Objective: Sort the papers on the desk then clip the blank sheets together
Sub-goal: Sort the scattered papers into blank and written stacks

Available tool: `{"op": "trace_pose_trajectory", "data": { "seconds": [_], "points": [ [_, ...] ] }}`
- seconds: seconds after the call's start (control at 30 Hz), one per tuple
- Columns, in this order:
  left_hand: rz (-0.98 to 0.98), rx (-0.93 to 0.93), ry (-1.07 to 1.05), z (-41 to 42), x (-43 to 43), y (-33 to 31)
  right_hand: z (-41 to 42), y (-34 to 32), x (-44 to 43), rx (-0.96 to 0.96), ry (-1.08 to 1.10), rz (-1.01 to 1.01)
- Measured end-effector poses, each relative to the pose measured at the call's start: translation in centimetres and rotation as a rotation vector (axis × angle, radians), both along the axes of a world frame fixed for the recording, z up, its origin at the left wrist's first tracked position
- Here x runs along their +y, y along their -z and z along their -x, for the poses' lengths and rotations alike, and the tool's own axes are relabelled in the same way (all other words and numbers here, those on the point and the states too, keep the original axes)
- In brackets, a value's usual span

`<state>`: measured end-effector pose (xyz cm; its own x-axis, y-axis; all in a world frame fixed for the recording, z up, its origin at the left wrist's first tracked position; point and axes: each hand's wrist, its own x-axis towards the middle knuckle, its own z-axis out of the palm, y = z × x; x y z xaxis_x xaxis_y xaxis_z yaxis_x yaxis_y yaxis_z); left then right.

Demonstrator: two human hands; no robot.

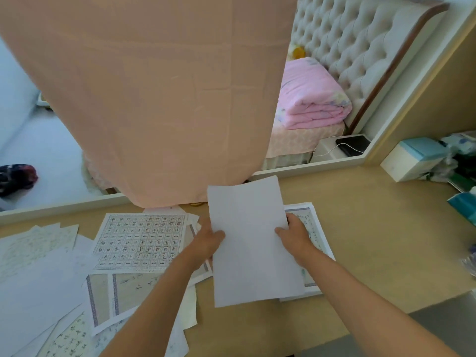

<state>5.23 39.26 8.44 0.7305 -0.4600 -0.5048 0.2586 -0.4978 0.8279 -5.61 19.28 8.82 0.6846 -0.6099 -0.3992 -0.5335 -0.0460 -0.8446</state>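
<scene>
I hold a blank white sheet [252,240] up over the middle of the wooden desk [373,228]. My left hand [208,243] grips its left edge and my right hand [293,234] grips its right edge. Under the sheet, to the right, lies a stack of printed sheets with a patterned border [315,233]. To the left sits a grid sheet filled with characters [140,243]. Further left and toward me spread several loose papers [43,287], some written on, some plain, overlapping each other. No clip is visible.
A pink cloth [154,99] hangs over a mirror behind the desk; the mirror shows a bed with a pink quilt. At the desk's right end stand a white and blue box [412,158] and a teal tissue pack [463,204].
</scene>
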Motion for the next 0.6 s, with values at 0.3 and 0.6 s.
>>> {"op": "trace_pose_trajectory", "data": {
  "seconds": [0.3, 0.6],
  "points": [
    [-0.127, 0.264, 0.016, 5.5, -12.3, 4.2, 3.1, 5.6, -14.3, 0.22, 0.053, -0.101],
    [-0.195, 0.3, -0.107, 8.4, -14.4, 8.6, 3.8, 9.2, -18.6, 0.323, -0.181, -0.016]
  ]
}}
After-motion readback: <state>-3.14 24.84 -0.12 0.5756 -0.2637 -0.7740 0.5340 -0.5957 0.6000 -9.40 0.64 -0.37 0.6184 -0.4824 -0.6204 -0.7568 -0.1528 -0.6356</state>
